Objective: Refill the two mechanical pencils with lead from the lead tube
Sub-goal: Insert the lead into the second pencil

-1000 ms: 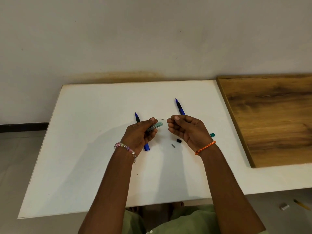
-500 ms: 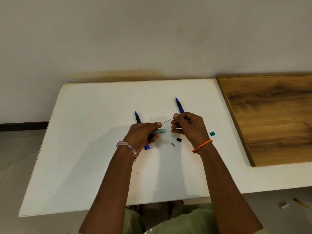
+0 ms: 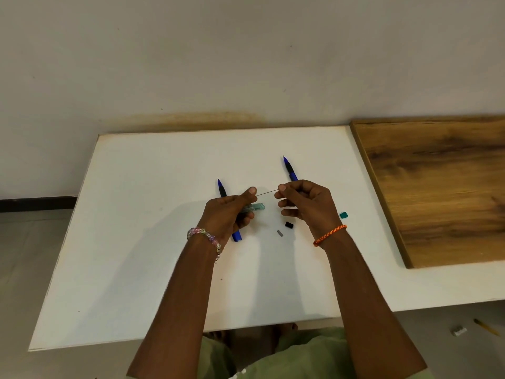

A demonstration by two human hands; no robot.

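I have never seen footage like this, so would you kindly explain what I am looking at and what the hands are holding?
There is no machine here: a person wears a camera on the head, which looks forward and down, so you see their own two arms. The left hand holds a green lead tube. The right hand pinches one end of a thin lead that runs across to the left thumb. Two blue pencils lie on the white table: one partly under the left hand, the other behind the right hand. Near the right hand lie three small parts: a teal piece, a black piece and a grey piece. A wooden board lies on the right.
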